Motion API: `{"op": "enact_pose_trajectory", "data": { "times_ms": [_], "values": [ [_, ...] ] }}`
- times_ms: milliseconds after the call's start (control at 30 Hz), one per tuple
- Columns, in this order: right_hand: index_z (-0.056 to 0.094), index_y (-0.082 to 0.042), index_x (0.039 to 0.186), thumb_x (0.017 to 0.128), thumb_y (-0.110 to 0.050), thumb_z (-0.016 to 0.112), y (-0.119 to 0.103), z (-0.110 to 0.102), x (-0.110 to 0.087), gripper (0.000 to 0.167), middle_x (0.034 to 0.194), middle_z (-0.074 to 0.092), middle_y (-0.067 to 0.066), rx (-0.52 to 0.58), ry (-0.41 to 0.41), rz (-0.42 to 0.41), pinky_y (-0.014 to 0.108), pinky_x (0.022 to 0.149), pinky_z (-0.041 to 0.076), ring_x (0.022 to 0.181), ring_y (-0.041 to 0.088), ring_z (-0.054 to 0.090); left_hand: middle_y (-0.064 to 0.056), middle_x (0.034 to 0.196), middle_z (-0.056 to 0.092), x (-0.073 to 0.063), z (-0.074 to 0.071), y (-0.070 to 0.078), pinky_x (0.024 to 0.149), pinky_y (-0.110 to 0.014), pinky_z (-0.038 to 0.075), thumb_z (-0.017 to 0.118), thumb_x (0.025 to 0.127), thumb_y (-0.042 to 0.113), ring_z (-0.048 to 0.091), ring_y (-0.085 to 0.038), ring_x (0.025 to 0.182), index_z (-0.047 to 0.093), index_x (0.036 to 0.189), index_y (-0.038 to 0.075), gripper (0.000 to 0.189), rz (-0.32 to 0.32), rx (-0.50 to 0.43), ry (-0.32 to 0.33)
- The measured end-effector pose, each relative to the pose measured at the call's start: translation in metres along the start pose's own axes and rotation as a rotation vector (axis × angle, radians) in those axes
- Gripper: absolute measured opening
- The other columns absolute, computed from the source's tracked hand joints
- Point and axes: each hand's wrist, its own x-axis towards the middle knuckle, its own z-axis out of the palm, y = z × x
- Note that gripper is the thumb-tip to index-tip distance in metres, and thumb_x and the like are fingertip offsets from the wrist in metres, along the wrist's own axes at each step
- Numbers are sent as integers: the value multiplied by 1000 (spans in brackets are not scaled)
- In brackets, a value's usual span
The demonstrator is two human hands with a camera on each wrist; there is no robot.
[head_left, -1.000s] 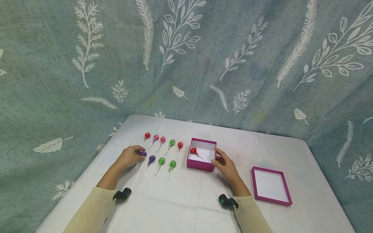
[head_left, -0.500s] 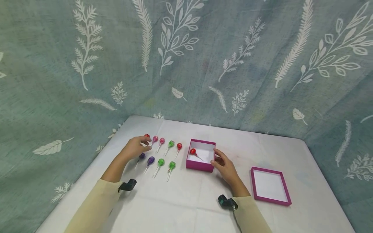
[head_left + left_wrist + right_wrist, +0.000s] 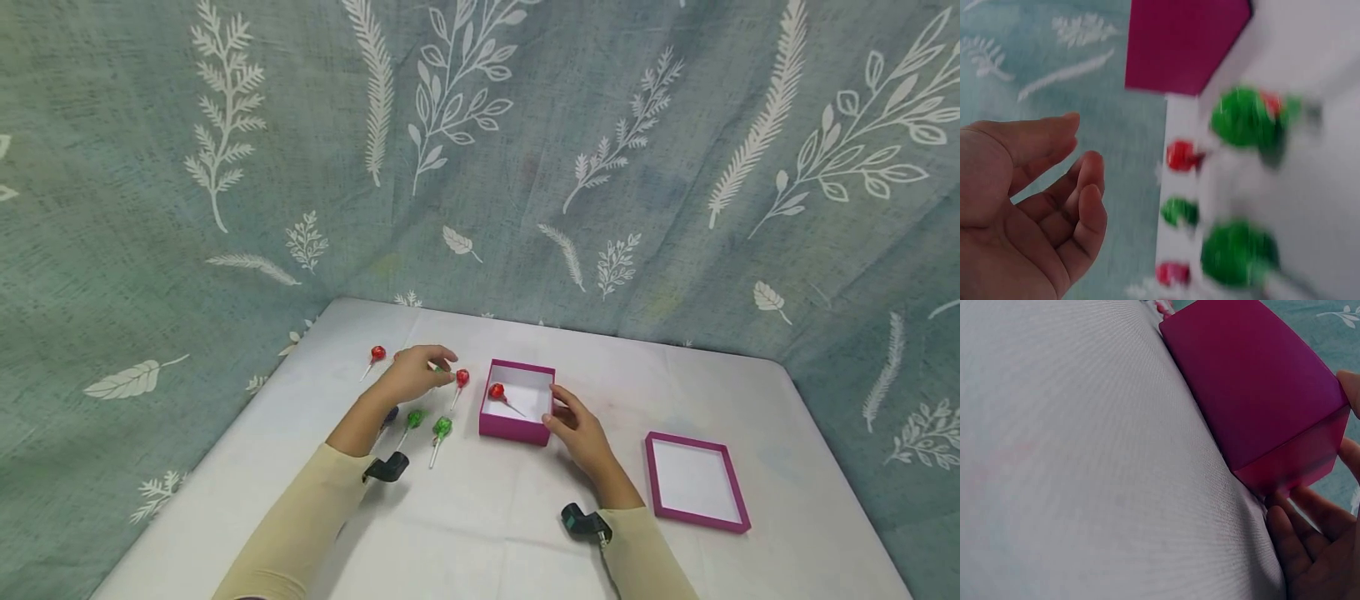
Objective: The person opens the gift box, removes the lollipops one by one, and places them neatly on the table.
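My left hand (image 3: 417, 372) hovers over the lollipops, palm side toward the left wrist camera, fingers loosely bent and nothing between them. Near its fingertips lies a red lollipop (image 3: 462, 377). Two green lollipops (image 3: 442, 427) lie nearer to me, with a purple lollipop (image 3: 391, 415) partly behind the wrist. The pink ones are mostly hidden by the hand in the head view. My right hand (image 3: 576, 424) holds the magenta box (image 3: 514, 429) at its right side, thumb at the near corner and fingers along the wall. A red lollipop (image 3: 497, 392) lies inside the box.
The magenta-rimmed lid (image 3: 698, 522) lies inside-up on the white cloth (image 3: 480, 517) to the right. Another red lollipop (image 3: 378, 353) lies at the far left. A patterned green-blue curtain (image 3: 525, 167) hangs behind the table.
My left hand has moved right, from the purple lollipop at the left across the rows toward the red one near the box. The right hand and box have stayed in place.
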Motion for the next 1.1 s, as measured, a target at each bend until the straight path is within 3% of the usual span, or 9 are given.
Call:
{"op": "enact_pose_trajectory", "data": {
  "times_ms": [100,267,533,633,800,867,967,1100],
  "values": [
    [44,-16,147,92,-23,68,0,1,0,60,145,46,10,-9,1,-2,50,97,44,122,31,53,2,99,65,5,11,15,73,-37,51,71,90,21,62,-17,85,67,117,16,28,-1,-26,-23],
    [44,-16,147,92,-23,69,1,1,2,60,145,47,11,-14,11,-3,50,96,44,122,32,53,-1,103,66,14,25,37,69,-34,53,69,91,18,64,-15,82,66,118,11,28,55,-47,-31],
    [44,-22,147,92,-28,69,2,4,0,61,145,47,5,-29,14,49,50,95,45,124,30,52,-7,113,66,22,49,57,84,-41,50,68,91,22,61,-21,98,68,117,12,27,103,11,-40],
    [44,-21,147,93,-27,68,2,3,1,60,146,46,7,-29,10,39,49,96,45,124,30,52,-7,114,66,24,54,66,83,-41,51,69,91,27,62,-19,95,67,121,10,35,58,47,-80],
    [42,-16,148,93,-21,68,2,0,2,61,146,44,14,12,-16,34,49,99,43,125,34,51,-14,117,65,26,62,84,66,-33,54,68,92,34,67,-15,69,58,132,2,53,-46,93,-211],
    [41,-12,148,93,-18,68,3,-1,2,61,146,44,18,17,-24,25,50,98,43,124,36,51,-16,119,64,27,66,90,63,-31,54,68,92,35,66,-15,63,55,134,0,56,-69,104,-226],
    [41,-10,148,93,-17,67,4,0,2,61,146,43,19,11,-25,16,51,97,43,124,37,51,-17,123,62,25,73,97,67,-33,55,69,91,35,66,-15,63,55,133,-2,58,-102,138,-219],
    [43,-15,148,93,-21,68,3,2,0,61,145,46,14,-1,-8,14,49,97,44,124,33,52,-15,119,64,24,81,97,82,-40,53,71,88,35,65,-17,78,60,127,-1,54,-117,244,-202]
  ]
}}
